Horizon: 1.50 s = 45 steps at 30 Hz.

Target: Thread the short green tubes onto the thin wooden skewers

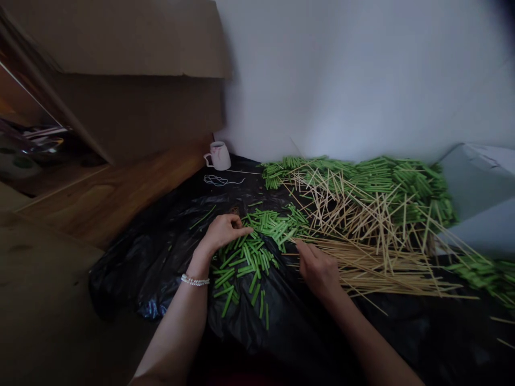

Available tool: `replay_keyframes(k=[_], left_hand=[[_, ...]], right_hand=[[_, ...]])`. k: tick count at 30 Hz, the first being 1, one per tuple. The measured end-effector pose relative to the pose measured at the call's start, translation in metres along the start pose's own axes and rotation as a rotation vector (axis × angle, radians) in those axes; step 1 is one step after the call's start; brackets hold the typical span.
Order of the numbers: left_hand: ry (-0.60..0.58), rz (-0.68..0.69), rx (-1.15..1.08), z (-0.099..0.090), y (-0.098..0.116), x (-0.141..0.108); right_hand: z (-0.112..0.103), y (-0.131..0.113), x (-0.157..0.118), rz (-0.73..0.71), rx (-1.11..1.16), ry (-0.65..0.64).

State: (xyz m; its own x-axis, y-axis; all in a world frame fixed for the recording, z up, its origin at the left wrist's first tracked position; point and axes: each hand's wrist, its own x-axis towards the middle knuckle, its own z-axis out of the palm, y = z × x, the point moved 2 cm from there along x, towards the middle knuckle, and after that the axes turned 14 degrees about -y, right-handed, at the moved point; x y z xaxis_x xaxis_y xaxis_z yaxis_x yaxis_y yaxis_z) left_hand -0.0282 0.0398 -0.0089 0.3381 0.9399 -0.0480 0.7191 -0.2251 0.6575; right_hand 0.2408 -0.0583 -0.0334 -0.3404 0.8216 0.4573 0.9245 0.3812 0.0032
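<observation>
The left hand rests palm down on a loose heap of short green tubes, its fingers curled and the fingertips pinched together at the far edge of the heap, seemingly closing on one tube, though the grip itself is too small to make out. A beaded bracelet circles that wrist. The right hand lies just beside the heap, fingers extended toward the near ends of a fan of thin bamboo sticks; it touches them, but whether it has one pinched I cannot tell. The work looks to be at the picking stage: one tube and one stick being singled out, so the next move would call for aligning a stick tip with a tube's bore. Everything lies on a black plastic sheet. Farther back a larger pile of green-tipped sticks runs along the white wall, a white mug stands near a coil of thread, and a cardboard box leans at left.
</observation>
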Motion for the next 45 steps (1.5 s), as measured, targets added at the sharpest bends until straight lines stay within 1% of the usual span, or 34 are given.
replay_keyframes(k=[2,4,7,10,15,17,19,25,32,39,45], left_hand=[[-0.105,0.048,0.009,0.004,0.0,0.0],[-0.147,0.105,-0.022,0.006,0.001,0.001],[-0.107,0.175,-0.163,0.007,0.004,0.003],[-0.065,0.19,-0.371,0.01,0.011,0.006],[-0.128,0.136,-0.738,0.027,0.02,0.008],[-0.124,0.127,-0.866,0.033,0.02,0.009],[-0.113,0.134,-0.929,0.038,0.019,0.01],[-0.157,0.157,-0.939,0.045,0.017,0.01],[-0.191,0.168,-0.971,0.045,0.023,0.008],[-0.175,0.136,-0.967,0.045,0.022,0.009],[-0.18,0.152,-0.887,0.043,0.021,0.008]], right_hand=[[0.0,0.0,0.0,0.002,0.002,-0.005],[0.0,0.0,0.0,0.005,0.001,-0.007],[-0.001,0.0,0.0,0.003,0.015,-0.001],[-0.002,-0.001,0.0,-0.012,0.033,0.003],[-0.003,-0.004,0.0,-0.039,0.044,0.012],[-0.003,-0.006,0.0,-0.051,0.051,0.017],[-0.003,-0.008,0.0,-0.059,0.063,0.012],[-0.003,-0.01,0.0,-0.065,0.056,-0.009],[-0.004,-0.01,0.0,-0.059,0.032,-0.017],[-0.004,-0.011,0.001,-0.059,0.024,-0.034],[-0.003,-0.009,-0.001,-0.069,0.012,-0.056]])
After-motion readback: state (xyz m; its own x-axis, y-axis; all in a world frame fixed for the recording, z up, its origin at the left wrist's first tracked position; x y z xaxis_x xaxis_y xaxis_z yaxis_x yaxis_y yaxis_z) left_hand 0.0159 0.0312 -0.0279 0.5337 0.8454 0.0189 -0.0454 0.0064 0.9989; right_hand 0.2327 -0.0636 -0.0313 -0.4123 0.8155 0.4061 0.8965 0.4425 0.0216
